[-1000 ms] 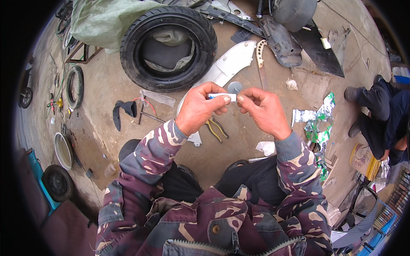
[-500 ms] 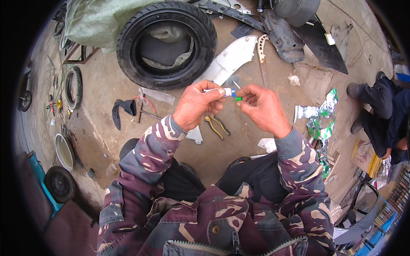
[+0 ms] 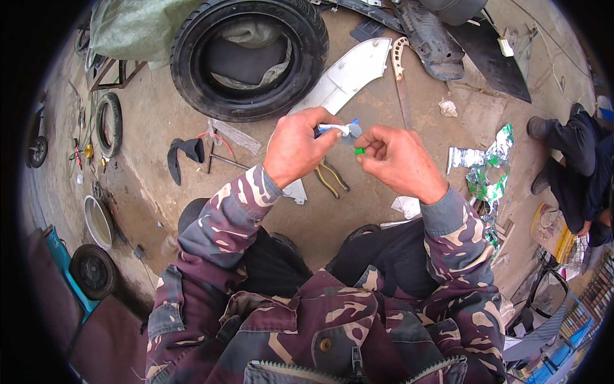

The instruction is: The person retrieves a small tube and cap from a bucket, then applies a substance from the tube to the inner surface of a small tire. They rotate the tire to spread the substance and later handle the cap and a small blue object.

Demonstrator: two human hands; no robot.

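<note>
My left hand [image 3: 299, 148] pinches a small white and blue tube [image 3: 336, 129] at chest height over the concrete floor. My right hand [image 3: 398, 160] is close beside it, with a tiny green cap [image 3: 359, 152] between thumb and fingers, just below the tube's end. Both arms wear camouflage sleeves. Directly under the hands, a pair of yellow-handled pliers [image 3: 332, 179] lies on the floor next to a white plastic panel [image 3: 348, 73].
A large black tyre [image 3: 192, 64] lies ahead on the left, with dark vehicle panels [image 3: 441, 32] at the top. Crumpled green and silver wrapping [image 3: 486, 166] lies to the right, beyond it a seated person's legs [image 3: 569, 160]. Small wheels and a pot [image 3: 97, 221] line the left.
The hands have drifted slightly apart. The green cap now sits clear of the tube in my right fingers, and the view has tilted a little so the tyre is higher.
</note>
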